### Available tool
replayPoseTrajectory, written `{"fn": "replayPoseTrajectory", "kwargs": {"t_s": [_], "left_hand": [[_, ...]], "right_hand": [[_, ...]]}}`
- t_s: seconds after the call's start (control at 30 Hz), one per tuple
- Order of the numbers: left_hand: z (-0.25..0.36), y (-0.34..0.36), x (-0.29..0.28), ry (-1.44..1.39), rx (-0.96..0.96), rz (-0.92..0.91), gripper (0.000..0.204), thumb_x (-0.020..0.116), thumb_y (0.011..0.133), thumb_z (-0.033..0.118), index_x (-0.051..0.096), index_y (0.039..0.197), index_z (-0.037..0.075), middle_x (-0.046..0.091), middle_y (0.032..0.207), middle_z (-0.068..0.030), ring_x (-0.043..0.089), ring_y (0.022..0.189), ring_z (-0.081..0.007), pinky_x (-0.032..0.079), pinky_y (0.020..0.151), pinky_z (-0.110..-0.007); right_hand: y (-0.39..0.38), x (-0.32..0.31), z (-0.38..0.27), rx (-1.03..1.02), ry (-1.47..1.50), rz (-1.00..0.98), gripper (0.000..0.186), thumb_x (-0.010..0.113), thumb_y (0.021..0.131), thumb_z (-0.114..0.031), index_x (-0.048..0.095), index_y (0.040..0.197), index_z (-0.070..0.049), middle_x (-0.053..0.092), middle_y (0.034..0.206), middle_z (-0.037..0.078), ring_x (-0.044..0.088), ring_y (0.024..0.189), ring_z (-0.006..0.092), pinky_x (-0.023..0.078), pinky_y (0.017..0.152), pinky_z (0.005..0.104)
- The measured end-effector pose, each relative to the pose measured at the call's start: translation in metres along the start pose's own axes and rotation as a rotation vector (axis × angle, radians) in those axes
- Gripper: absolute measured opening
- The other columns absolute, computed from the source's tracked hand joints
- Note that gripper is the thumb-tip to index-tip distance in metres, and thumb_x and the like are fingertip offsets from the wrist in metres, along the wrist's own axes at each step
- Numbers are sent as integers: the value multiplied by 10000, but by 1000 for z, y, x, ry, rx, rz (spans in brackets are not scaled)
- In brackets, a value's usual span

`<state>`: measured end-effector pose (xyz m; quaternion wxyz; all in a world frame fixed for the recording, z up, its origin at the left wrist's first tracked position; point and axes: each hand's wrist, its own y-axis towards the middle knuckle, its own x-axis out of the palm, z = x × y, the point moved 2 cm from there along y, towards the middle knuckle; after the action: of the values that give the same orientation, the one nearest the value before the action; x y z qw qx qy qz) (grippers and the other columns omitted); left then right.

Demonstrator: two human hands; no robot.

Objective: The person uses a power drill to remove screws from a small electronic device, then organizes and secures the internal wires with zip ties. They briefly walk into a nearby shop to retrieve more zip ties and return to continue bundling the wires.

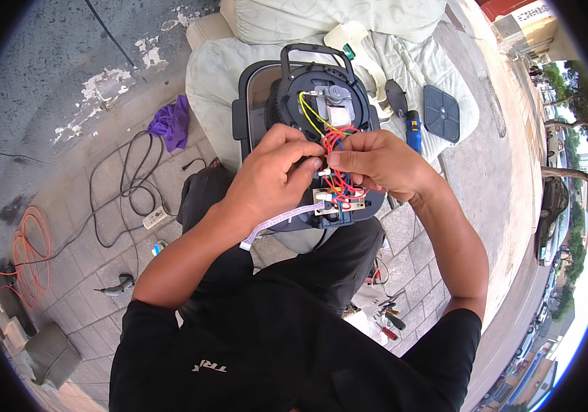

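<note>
A black appliance housing [259, 89] rests on the light padded cloth [208, 96], with a metal motor part [334, 96] in its upper half. A bundle of red wires [335, 182], some blue and yellow-green ones among them, runs down to a small circuit board [357, 204] at its lower end, where a white ribbon cable [277, 221] hangs out leftward. My left hand [280, 172] is closed at the wires, fingertips curled; what it holds is hidden. My right hand [380, 165] pinches the red wire bundle just beside the left fingertips, near a white connector [325, 172].
A blue tool [413, 130] and dark square plate [440, 113] lie at right. On the paving are purple cloth [169, 123], a power strip [155, 218], an orange cable coil [33, 254] and several hand tools [390, 319]. A peeling wall stands left; parked cars line the road at right.
</note>
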<state>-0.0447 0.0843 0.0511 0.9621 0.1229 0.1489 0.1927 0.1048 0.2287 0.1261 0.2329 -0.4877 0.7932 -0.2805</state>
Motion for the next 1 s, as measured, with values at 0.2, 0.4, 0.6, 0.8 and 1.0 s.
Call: {"fn": "replayPoseTrajectory", "kwargs": {"t_s": [0.2, 0.4, 0.6, 0.8, 1.0], "left_hand": [[17, 0, -14, 5, 8, -162, 274, 721, 913, 8, 689, 1185, -6, 535, 1246, -92, 614, 724, -117, 525, 659, -279], [10, 3, -10, 51, 12, -104, 256, 775, 895, 78, 701, 1128, 1, 576, 1186, -81, 629, 716, -153, 536, 669, -311], [17, 9, -14, 215, 32, -84, 206, 796, 891, 132, 723, 1043, 13, 597, 1126, -87, 662, 740, -219, 554, 682, -344], [21, 6, -9, 257, 44, -24, 180, 793, 904, 184, 747, 1001, 40, 608, 1028, -88, 665, 793, -274, 551, 702, -381], [11, 4, -3, 90, -6, -26, 146, 802, 896, 182, 785, 994, 76, 597, 891, -73, 635, 775, -245, 514, 677, -378]], "right_hand": [[-1, -4, 0, 30, -17, 11, 187, 768, 983, -232, 727, 942, -54, 585, 647, -35, 449, 476, 20, 292, 414, 193], [1, -4, -1, 33, -29, 3, 191, 765, 985, -242, 733, 945, -58, 582, 649, -46, 450, 478, 16, 307, 414, 185], [-1, -2, -2, 25, -18, -3, 218, 765, 987, -267, 745, 952, -53, 578, 653, -43, 443, 490, 18, 299, 419, 185], [0, -5, 0, 11, -39, -2, 235, 755, 994, -276, 764, 1009, -42, 570, 654, -44, 431, 494, 19, 288, 421, 193], [0, -7, 0, 16, -7, -74, 244, 730, 1012, -285, 760, 1048, -45, 567, 657, -40, 431, 503, 20, 290, 428, 201]]}}
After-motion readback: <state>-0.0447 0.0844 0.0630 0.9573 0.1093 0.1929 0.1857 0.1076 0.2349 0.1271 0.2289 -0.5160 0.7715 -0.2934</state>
